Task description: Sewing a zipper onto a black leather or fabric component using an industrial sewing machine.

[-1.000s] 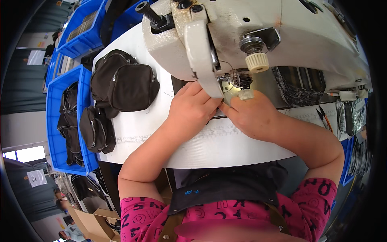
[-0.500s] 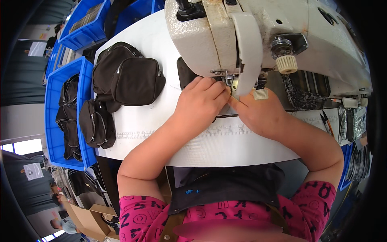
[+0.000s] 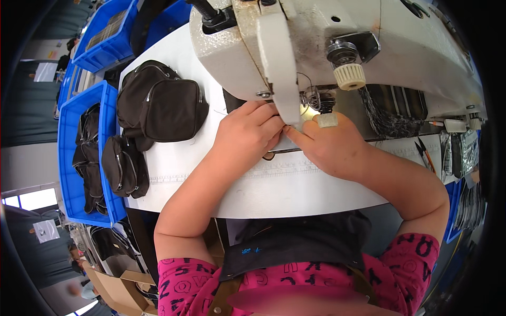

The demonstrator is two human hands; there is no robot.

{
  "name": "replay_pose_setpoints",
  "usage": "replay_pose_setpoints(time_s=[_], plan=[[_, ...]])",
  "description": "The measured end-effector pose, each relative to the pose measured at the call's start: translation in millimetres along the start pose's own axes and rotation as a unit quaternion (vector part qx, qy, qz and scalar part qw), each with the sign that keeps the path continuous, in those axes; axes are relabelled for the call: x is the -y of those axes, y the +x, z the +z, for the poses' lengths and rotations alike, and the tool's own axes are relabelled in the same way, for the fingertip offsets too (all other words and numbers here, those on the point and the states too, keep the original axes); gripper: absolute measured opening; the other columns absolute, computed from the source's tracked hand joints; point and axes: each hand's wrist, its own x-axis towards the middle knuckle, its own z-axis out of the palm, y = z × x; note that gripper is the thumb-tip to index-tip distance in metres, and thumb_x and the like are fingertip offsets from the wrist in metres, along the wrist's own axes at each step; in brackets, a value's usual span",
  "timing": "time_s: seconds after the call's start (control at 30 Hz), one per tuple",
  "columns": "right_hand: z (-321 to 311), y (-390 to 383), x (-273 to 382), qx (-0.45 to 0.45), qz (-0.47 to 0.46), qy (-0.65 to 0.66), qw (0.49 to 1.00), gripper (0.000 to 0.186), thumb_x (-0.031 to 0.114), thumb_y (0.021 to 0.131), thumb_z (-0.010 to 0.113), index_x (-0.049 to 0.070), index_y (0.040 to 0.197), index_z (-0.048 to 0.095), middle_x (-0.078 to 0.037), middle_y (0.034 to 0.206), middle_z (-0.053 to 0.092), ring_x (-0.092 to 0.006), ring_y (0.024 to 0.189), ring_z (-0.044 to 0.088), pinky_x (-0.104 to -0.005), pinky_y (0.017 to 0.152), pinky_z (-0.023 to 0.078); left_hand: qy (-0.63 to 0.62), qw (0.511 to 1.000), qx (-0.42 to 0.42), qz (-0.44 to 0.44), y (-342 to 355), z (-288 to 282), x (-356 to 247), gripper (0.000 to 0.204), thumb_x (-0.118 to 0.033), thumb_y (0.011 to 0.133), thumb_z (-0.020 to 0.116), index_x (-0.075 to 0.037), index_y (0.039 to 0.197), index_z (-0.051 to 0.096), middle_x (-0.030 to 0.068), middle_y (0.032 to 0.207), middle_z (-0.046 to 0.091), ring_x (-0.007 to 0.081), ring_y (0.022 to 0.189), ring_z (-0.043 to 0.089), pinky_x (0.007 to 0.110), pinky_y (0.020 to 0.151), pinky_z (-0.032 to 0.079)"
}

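Note:
My left hand (image 3: pixel 247 131) is closed, its fingers bent over a dark fabric piece (image 3: pixel 232 100) on the sewing machine's bed. My right hand (image 3: pixel 336 149) comes in from the other side, with thumb and forefinger pinched close to my left fingertips. What the right fingers hold is hidden behind them. Above both hands looms the white sewing machine head (image 3: pixel 232 58), and its pale lever cover (image 3: pixel 279 68) hides the needle area. A small light glows beside the right fingers. Below the left fingers, a small brown-edged loop (image 3: pixel 269 156) pokes out.
Black zippered pouches (image 3: pixel 174 110) lie on the white table (image 3: pixel 211 181) at the left. Beside them, a blue bin (image 3: pixel 109 158) holds more dark pieces. Frayed dark fabric strips (image 3: pixel 398 110) rest under the machine arm. Snips (image 3: pixel 425 154) lie at the right.
The machine and both hands appear farther left in the picture, as the view has shifted. The glowing light now shows by the right fingers. More of the brown-edged loop is visible below the left hand.

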Motion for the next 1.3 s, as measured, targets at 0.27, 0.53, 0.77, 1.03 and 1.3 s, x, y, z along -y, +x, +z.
replay_pose_setpoints(time_s=[0.27,0.53,0.77,1.03,1.3], plan=[[0.4,0.1,1.1,0.008,0.009,-0.018,1.000,0.038,0.011,0.076,0.066,0.002,0.113,0.067,-0.002,0.072,0.061,-0.0214,0.069,0.060,-0.0370,0.065,0.047,0.008,0.998,-0.014,-0.063,1.5,9.6,1.3,0.023,-0.010,0.077,0.080,-0.010,0.098,0.073,0.0046,0.094,0.069,0.0277,0.085,0.067,0.038,0.072,0.053],[-1.0,3.4,1.0,-0.014,0.005,0.014,1.000,0.024,0.009,0.074,0.067,0.004,0.097,0.064,-0.004,0.074,0.062,-0.0229,0.072,0.063,-0.0382,0.064,0.048,-0.016,0.999,-0.032,0.003,-0.1,8.7,6.8,0.030,-0.008,0.070,0.081,-0.010,0.099,0.074,0.0029,0.095,0.068,0.0254,0.088,0.066,0.038,0.072,0.053],[-1.1,3.7,-0.4,-0.010,0.001,0.016,1.000,0.017,0.009,0.073,0.068,0.007,0.088,0.061,-0.005,0.073,0.062,-0.0235,0.071,0.064,-0.0383,0.063,0.049,0.025,0.999,-0.011,0.026,-0.6,4.1,7.4,0.038,-0.006,0.062,0.080,-0.011,0.099,0.075,0.0014,0.096,0.066,0.0232,0.088,0.066,0.036,0.070,0.052],[2.2,2.0,1.9,0.003,0.015,-0.006,1.000,0.025,0.009,0.076,0.066,0.004,0.100,0.065,-0.004,0.072,0.062,-0.0225,0.071,0.064,-0.0382,0.062,0.049,0.055,0.998,-0.029,0.010,-0.2,6.4,5.6,0.036,-0.006,0.064,0.079,-0.011,0.100,0.075,0.0001,0.094,0.065,0.0224,0.089,0.065,0.040,0.074,0.050],[-1.4,3.0,0.3,0.026,0.000,0.011,1.000,0.029,0.009,0.077,0.065,0.002,0.106,0.066,-0.004,0.070,0.062,-0.0235,0.070,0.064,-0.0389,0.063,0.049,0.006,0.999,-0.016,0.035,5.0,1.0,5.7,0.032,-0.004,0.066,0.077,-0.010,0.098,0.076,0.0003,0.098,0.067,0.0223,0.092,0.065,0.039,0.075,0.050]])
